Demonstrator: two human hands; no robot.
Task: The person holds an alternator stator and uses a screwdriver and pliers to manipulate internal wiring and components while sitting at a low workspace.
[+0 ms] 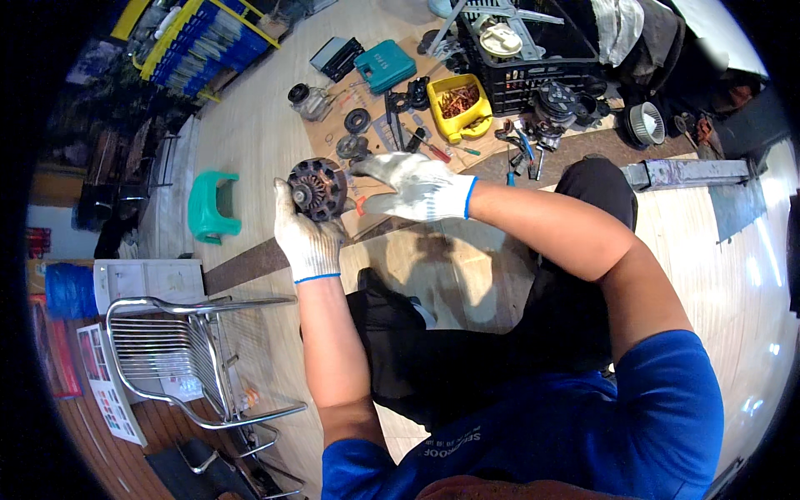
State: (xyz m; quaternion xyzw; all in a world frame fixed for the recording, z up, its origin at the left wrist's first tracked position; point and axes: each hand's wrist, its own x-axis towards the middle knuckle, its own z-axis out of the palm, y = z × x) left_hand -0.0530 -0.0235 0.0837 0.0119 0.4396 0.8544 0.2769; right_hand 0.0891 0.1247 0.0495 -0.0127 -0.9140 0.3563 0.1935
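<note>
My left hand (305, 237), in a white knit glove with a blue cuff, grips a round dark motor part (317, 190) from its left and underside. Slots run around the part's rim, and a ribbed, brownish centre faces up. My right hand (412, 185), gloved the same way, reaches in from the right beside the part. Its fingers and thumb are apart. A small orange-red piece (360, 205) shows at the thumb tip; whether the hand touches it is unclear. Just beyond the hands lies a grey round metal part (352, 147).
Cardboard (321, 133) on the floor carries a black ring (357, 121), a teal case (385, 66), a yellow cut-open jug (460, 107) of copper-coloured bits and several tools. A black crate (533, 79) stands behind. Leftward are a green stool (215, 207) and a metal chair (162, 354).
</note>
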